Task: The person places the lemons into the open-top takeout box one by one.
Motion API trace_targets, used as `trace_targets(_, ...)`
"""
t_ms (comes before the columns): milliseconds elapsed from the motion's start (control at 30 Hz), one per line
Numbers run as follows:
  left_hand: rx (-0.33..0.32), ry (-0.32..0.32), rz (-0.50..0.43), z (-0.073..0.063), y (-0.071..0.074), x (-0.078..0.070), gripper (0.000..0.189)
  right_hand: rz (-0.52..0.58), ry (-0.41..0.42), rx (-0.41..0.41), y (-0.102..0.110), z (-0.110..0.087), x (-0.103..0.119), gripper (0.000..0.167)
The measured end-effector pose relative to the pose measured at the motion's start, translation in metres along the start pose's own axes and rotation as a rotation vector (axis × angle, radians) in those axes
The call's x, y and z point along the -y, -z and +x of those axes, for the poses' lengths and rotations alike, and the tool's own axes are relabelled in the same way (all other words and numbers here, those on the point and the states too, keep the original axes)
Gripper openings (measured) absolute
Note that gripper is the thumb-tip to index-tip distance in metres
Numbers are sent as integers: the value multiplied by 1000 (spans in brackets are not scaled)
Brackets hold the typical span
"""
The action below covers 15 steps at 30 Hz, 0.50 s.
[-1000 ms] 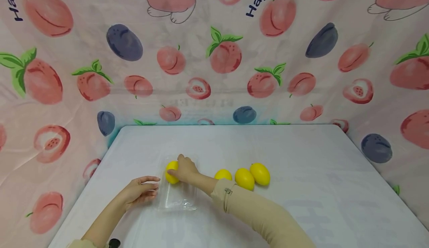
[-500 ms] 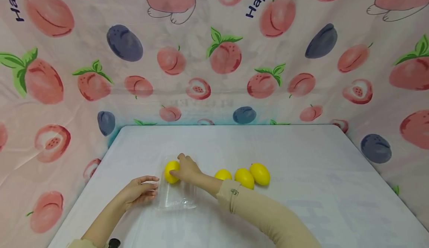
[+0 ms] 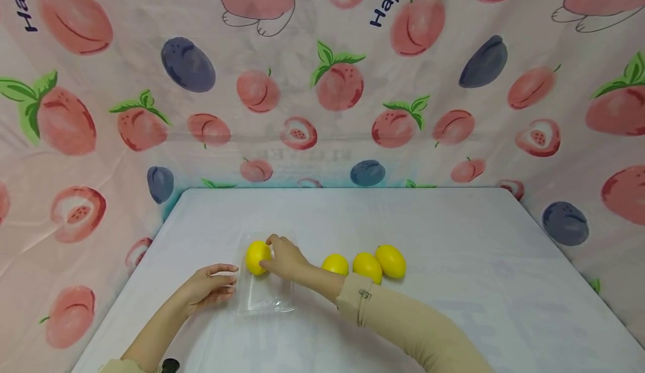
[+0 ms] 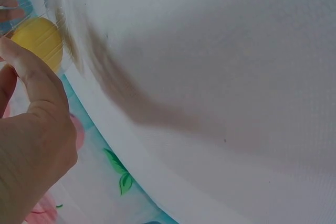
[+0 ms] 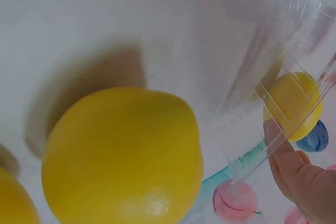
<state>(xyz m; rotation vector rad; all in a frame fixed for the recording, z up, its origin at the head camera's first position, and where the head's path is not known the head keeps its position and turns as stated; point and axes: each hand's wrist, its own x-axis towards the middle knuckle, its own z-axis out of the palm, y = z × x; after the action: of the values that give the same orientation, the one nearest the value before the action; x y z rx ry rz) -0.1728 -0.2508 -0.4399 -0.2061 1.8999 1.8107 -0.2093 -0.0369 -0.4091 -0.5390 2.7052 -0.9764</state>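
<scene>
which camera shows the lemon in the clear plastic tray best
The head view: the lemon shows nearly whole from above. Left wrist shows it partly hidden by the left hand; right wrist shows it smaller, through clear plastic.

A tray (image 3: 263, 303) stands on the worktop (image 3: 463, 227), left of centre. One lemon (image 3: 256, 257) is in its far half, the right hand (image 3: 286, 257) at the lemon's right side. The left hand (image 3: 208, 289) is at the tray's left edge. Three further lemons (image 3: 367, 267) lie right of the tray, the rightmost set farthest back. Cloth (image 3: 322, 163) hangs behind the worktop.
</scene>
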Motion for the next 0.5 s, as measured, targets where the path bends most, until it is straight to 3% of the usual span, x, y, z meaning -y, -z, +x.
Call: trace_targets(500, -32, -7, -7, -3, 1, 3, 35, 65, 75, 22, 8, -18, -9, 35)
